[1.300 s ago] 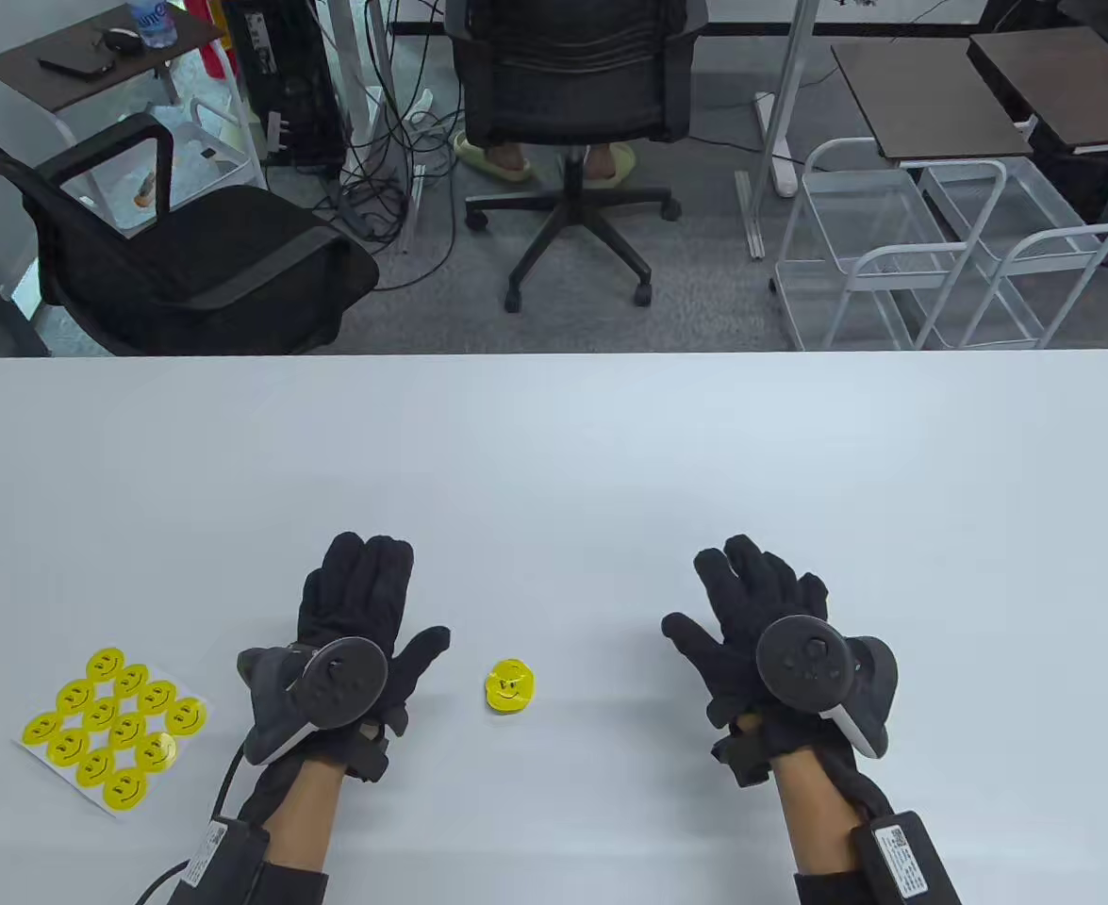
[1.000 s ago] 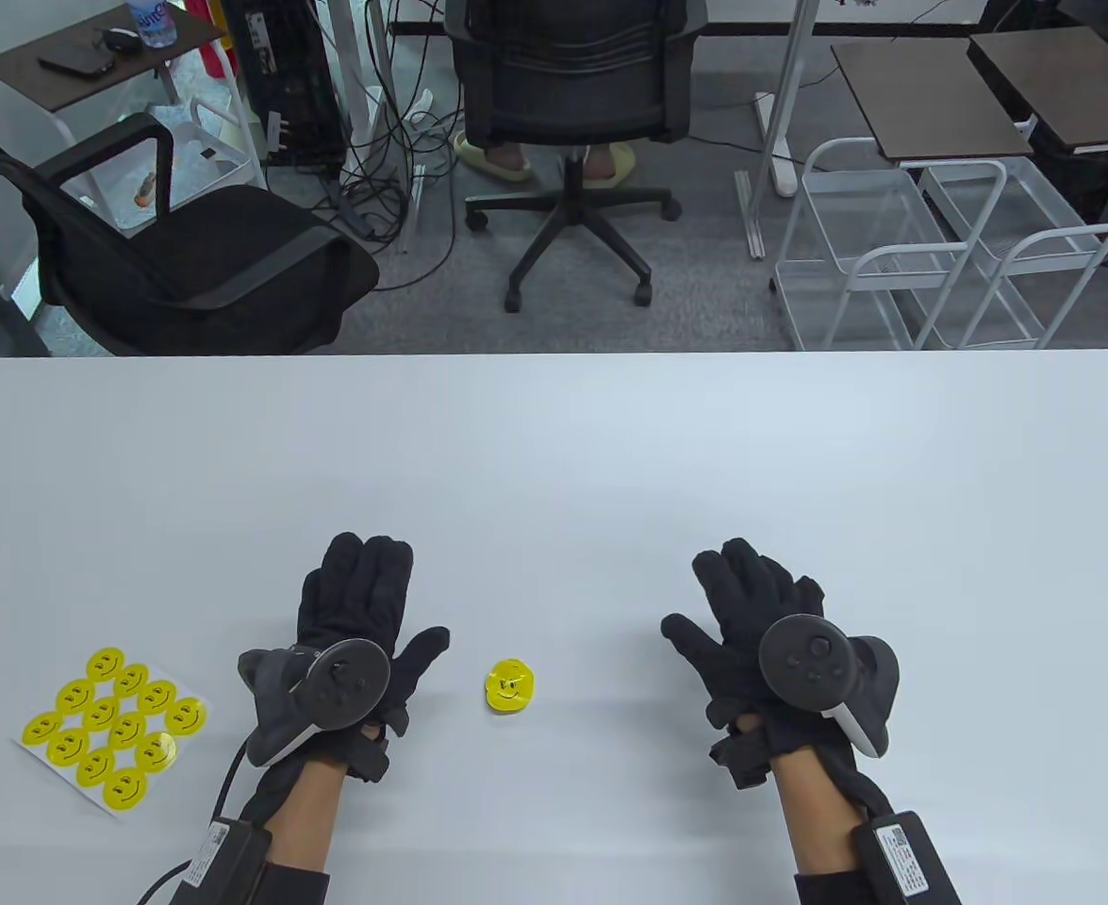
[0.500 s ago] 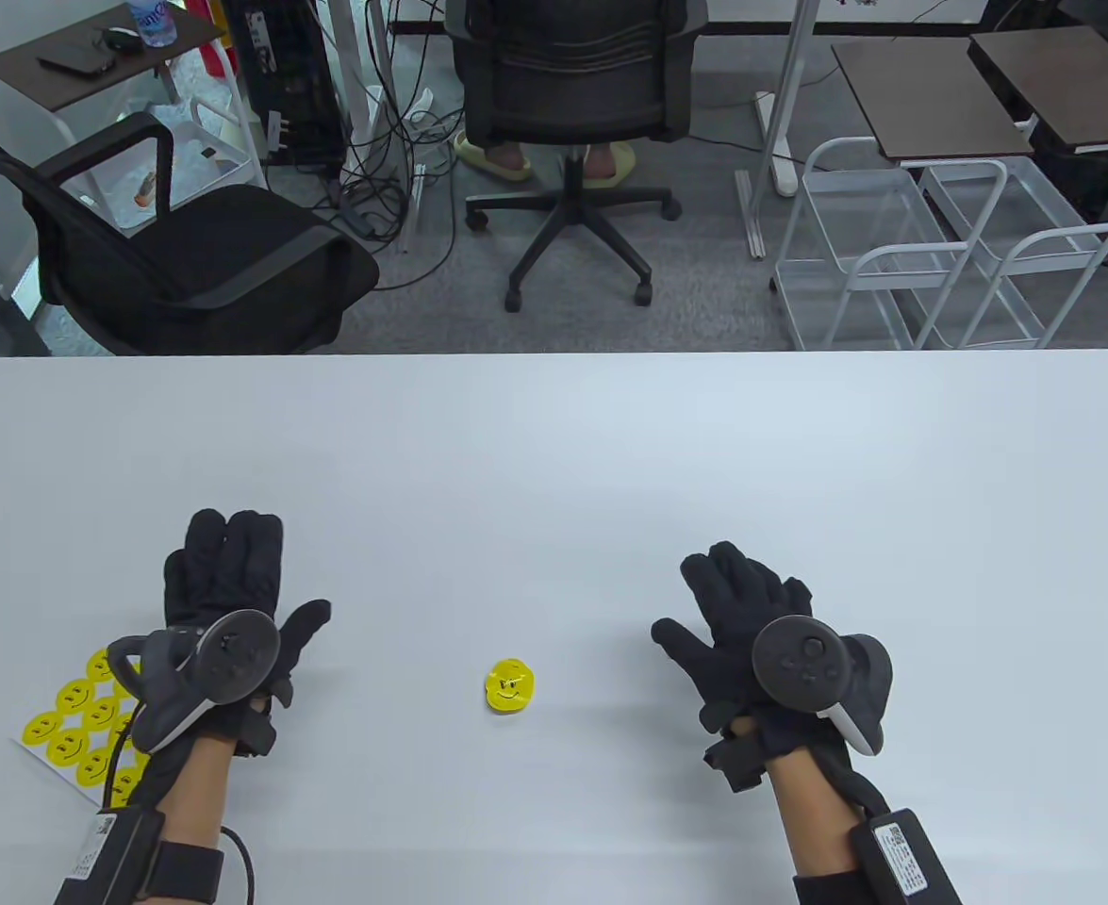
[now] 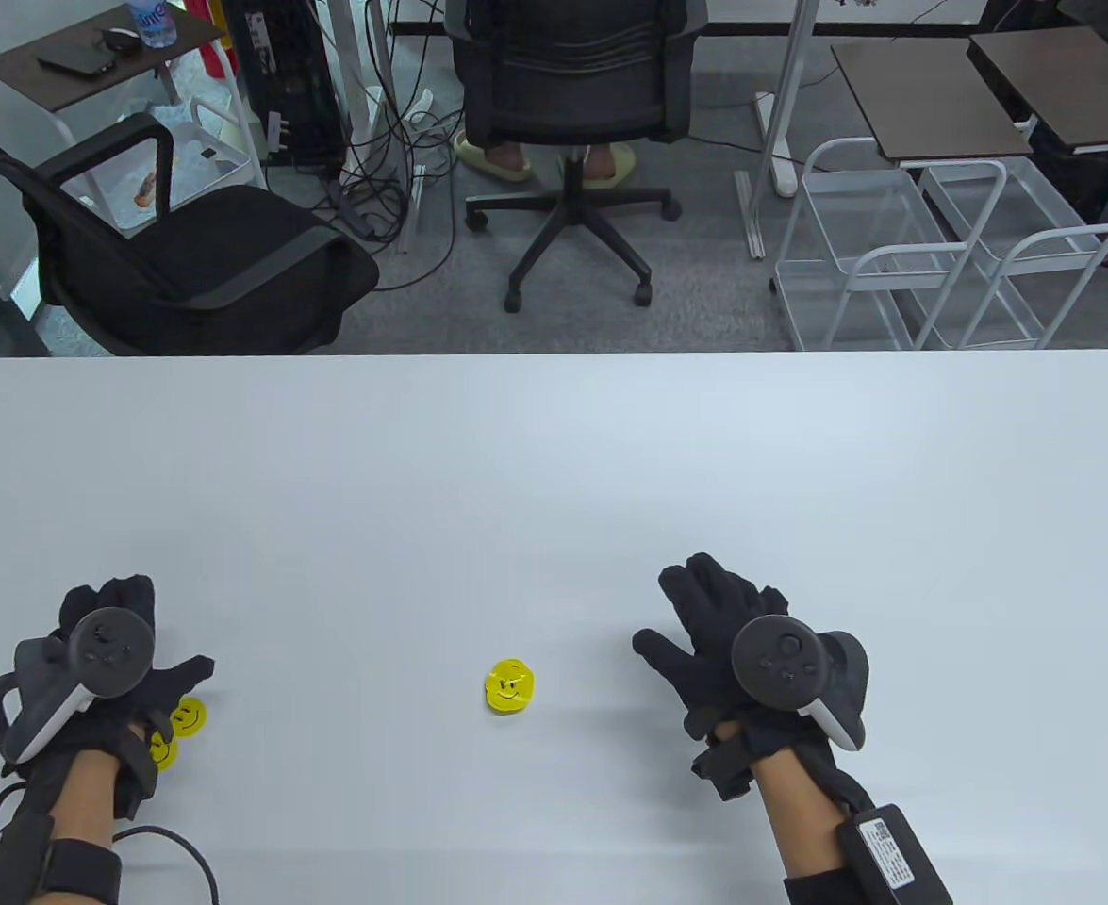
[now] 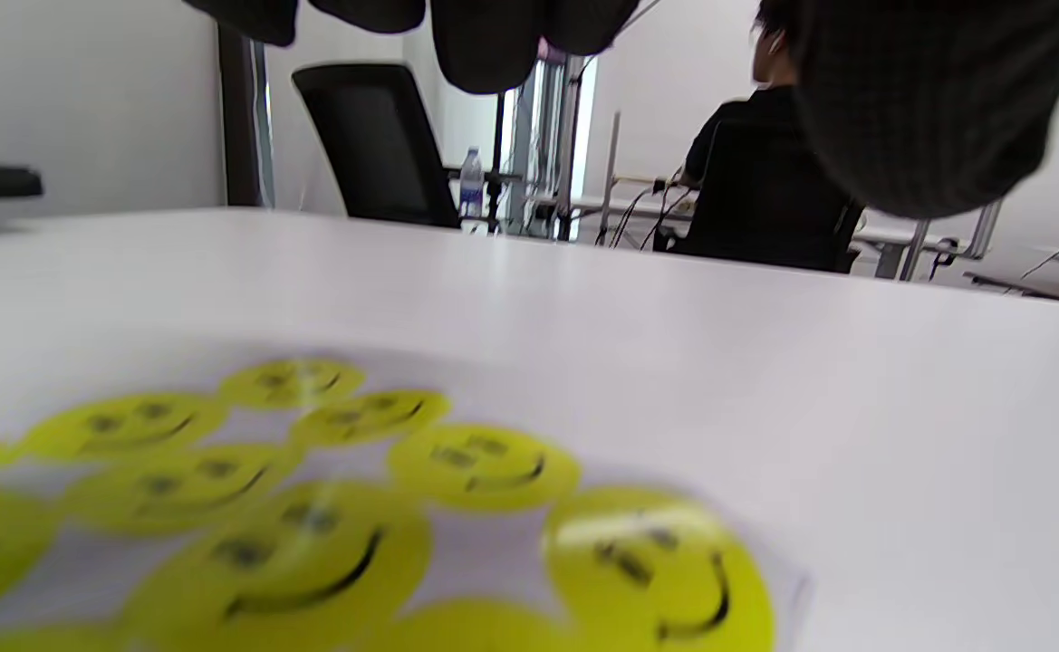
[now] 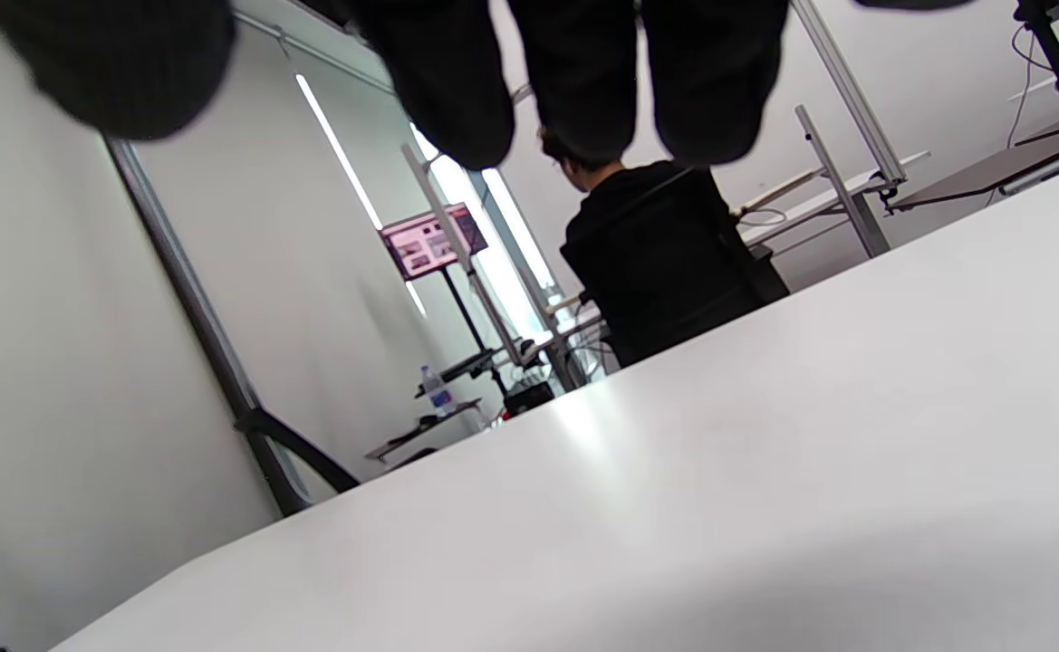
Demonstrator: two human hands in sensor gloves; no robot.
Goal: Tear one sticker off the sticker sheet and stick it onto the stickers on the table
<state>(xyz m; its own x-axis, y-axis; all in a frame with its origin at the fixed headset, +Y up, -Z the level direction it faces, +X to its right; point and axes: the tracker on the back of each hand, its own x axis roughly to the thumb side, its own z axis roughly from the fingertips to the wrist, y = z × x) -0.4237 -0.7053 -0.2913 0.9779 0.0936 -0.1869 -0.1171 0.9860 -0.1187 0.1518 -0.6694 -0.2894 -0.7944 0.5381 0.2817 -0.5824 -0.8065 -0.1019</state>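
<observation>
**Left hand over the sheet, right hand waiting**

Here the white table (image 4: pixel 554 452) is carrying everything near its front edge, presumably so both hands reach it without stretching. The right hand (image 4: pixel 723 641) is lying towards the front right, palm down with its fingers loosely spread, gripping nothing; it looks to be idling well apart from the work. The left hand (image 4: pixel 110 660) is hanging over the sticker sheet (image 5: pixel 330 507) by the front-left corner, which reads as the approach to peeling one sticker off. In the left wrist view its fingertips (image 5: pixel 484 41) are showing relaxed and clear above the sheet, so its grip appears wide and empty, though actual contact with the sheet is hard to judge.

The stuck stickers (image 4: pixel 509 686), a small yellow smiley pile, are sitting near the middle of the front edge, between the hands, serving as the target.

Most of the sheet is being covered by the left hand in the table view; only two smileys are peeking out by the thumb. The wrist view is showing it blurred and cut off at the frame's bottom and left.
</observation>
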